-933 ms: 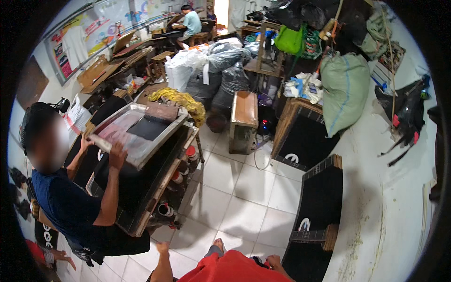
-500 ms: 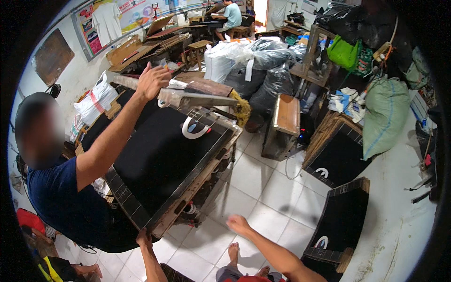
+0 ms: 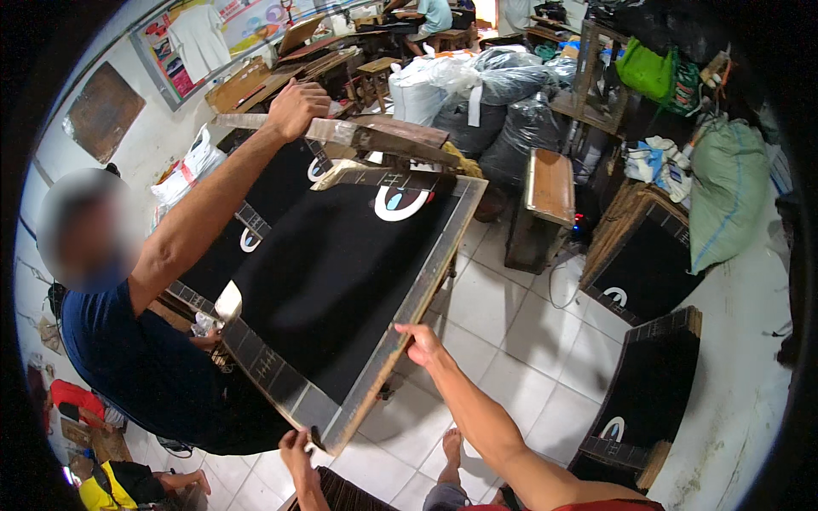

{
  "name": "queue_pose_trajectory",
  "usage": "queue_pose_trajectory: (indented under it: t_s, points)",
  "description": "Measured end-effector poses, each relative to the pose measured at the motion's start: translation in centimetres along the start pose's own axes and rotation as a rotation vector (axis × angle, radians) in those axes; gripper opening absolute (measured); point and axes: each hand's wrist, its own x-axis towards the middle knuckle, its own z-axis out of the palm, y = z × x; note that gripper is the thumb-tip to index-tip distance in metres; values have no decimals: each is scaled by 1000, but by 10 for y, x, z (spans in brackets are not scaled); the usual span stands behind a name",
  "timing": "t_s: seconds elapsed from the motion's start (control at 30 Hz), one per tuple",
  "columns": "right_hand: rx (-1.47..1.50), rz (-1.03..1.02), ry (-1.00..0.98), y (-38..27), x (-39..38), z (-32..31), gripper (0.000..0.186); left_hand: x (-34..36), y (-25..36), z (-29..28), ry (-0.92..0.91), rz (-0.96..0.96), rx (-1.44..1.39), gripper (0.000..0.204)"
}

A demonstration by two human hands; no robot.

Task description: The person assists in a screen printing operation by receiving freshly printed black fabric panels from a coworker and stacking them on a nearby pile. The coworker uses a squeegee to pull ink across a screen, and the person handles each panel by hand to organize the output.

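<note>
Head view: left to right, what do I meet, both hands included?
Brown wall panel → white T-shirt → left hand → right hand → wooden-topped stand → bright green bag → pale green sack

Black board (image 3: 341,281), white-arched far end

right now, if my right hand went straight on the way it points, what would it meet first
The edge of the dark board, where your right hand is touching it; the black cloth lies beyond in that line, though depth leaves over or under unclear.
</note>
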Motion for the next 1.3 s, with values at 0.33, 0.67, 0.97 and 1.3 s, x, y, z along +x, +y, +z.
queue_pose_trajectory:
  t_s: [0.33,0.67,0.97,1.3]
  points:
    - [10,-235,136,-49,-364,-70,28,-84,50,21,-275,684,143,42]
    - [76,-571,64,-56,-623,-146,44,-277,154,226,-723,1250,386,57]
    - [67,-882,-150,-22,-690,-177,50,-421,306,303,-1124,1227,414,53]
    - [-654,-311,575,134,-668,-235,29,-542,233,230,-1421,1436,362,38]
